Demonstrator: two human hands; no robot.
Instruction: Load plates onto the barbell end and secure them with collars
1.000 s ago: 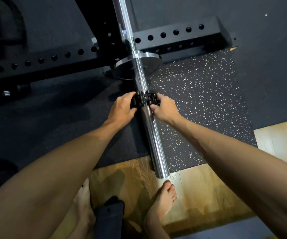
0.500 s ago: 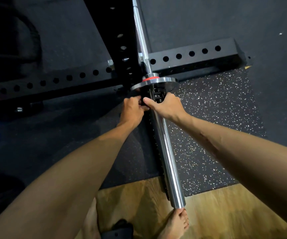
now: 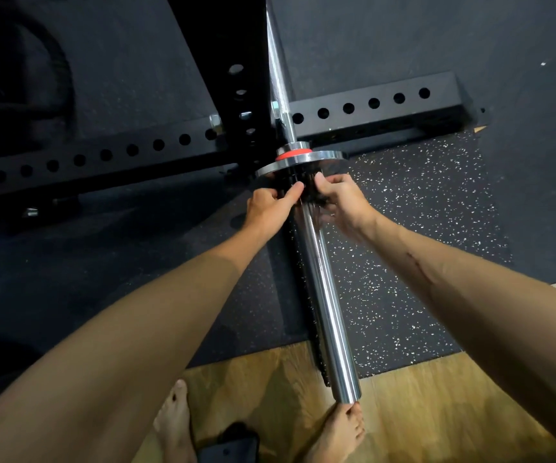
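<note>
A chrome barbell sleeve (image 3: 323,295) runs from the rack toward me, its end above my right foot. A small chrome plate (image 3: 323,157) sits against the sleeve's shoulder, with a red ring (image 3: 292,153) behind it. A black collar (image 3: 308,187) is on the sleeve, pressed up against the plate and mostly hidden by my fingers. My left hand (image 3: 268,212) pinches the collar's left side with thumb forward. My right hand (image 3: 343,202) grips its right side, fingers curled under.
The black power rack's upright (image 3: 233,78) and perforated base beams (image 3: 370,105) lie just behind the plate. A speckled rubber mat (image 3: 413,245) covers the floor under the sleeve; wood flooring (image 3: 437,412) is near my bare feet. A dark object (image 3: 230,446) lies between my feet.
Both hands slid the collar along the sleeve from mid-bar up against the plate. My view moved closer and tilted, so the red ring now shows.
</note>
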